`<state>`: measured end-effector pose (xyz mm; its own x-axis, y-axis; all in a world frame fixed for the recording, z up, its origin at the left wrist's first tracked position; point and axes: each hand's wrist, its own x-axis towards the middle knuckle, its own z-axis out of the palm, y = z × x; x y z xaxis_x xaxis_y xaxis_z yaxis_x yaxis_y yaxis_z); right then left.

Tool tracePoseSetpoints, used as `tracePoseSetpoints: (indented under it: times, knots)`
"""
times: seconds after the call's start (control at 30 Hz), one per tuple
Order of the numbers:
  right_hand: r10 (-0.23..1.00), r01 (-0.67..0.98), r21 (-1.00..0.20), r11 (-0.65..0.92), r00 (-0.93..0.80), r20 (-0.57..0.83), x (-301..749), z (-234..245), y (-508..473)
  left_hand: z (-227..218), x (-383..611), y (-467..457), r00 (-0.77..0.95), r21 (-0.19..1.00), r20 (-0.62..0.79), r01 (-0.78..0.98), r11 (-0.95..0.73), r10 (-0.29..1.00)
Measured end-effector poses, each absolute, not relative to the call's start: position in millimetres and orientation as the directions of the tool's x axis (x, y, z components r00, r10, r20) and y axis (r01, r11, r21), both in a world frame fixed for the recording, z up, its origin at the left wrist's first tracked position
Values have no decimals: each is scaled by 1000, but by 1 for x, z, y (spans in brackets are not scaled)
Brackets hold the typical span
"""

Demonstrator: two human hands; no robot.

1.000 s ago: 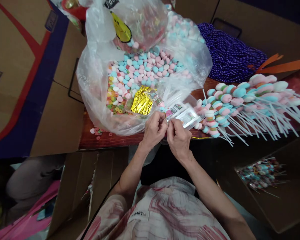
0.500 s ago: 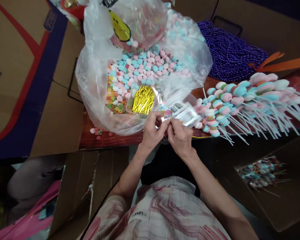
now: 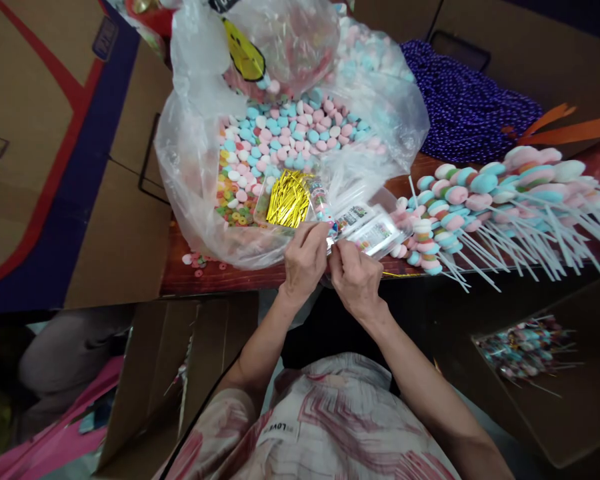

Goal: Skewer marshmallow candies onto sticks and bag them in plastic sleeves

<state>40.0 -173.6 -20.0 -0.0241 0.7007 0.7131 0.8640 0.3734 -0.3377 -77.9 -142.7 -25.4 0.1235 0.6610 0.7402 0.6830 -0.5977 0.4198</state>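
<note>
My left hand [image 3: 305, 261] and my right hand [image 3: 356, 275] meet at the table's front edge, fingers pinched closed on the lower end of a clear printed candy bag [image 3: 320, 199]. Colourful shapes show through or on the bag, which points away from me; its gathered end is mostly hidden by my fingers. Just left of it, gold twist ties [image 3: 289, 199] fill a small clear tray. Flat printed bags [image 3: 373, 230] lie in a stack beyond my right hand. Further right is a pile of marshmallow candy skewers [image 3: 455, 197] with white sticks.
A large plastic bag [image 3: 190, 200] lies open around loose pink, blue and white candies [image 3: 285, 130] and gummy rings [image 3: 237, 212]. Purple cord [image 3: 465, 100] is heaped behind the skewers. Wrapped skewers [image 3: 527, 347] lie in a carton at lower right. Cardboard boxes [image 3: 125, 227] stand left.
My hands have drawn slightly apart and my fingers have closed more tightly. The candy bag now stands out beyond them, beside the twist ties. The view has shifted slightly.
</note>
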Motion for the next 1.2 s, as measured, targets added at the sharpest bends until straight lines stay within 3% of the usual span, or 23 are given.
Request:
tracePoseSetpoints:
  times: [0.17, 0.33, 0.53, 0.63, 0.77, 0.97, 1.1, 1.2]
  knots:
    - [738, 794, -442, 417, -13, 674, 43, -20, -173, -26, -77, -143, 193, 419, 758, 588, -692, 623]
    - [788, 699, -572, 428, 21, 615, 42, -17, -171, -26, -78, -148, 121, 512, 764, 483, -710, 634]
    - [873, 488, -795, 361, 124, 472, 37, -14, -173, -41, -73, -157, -51, 608, 719, 529, -592, 693]
    - [902, 391, -877, 280, 206, 380, 36, -12, -176, -49, -64, -160, -179, 744, 608, 467, -477, 774]
    - [916, 285, -923, 257, 233, 327, 35, -7, -178, -49, -55, -162, -299, 909, 396, 263, -324, 868]
    - [972, 129, -981, 143, 170, 164, 38, -1, -182, -43, -55, -157, -323, 951, 288, 204, -231, 902]
    - [997, 54, -998, 43, 61, 46, 42, 1, -187, -43, -53, -155, -325, 952, 287, 205, -229, 901]
    - [987, 109, -990, 90, 124, 103, 42, 1, -188, -43, -51, -157, -279, 906, 377, 307, -290, 883]
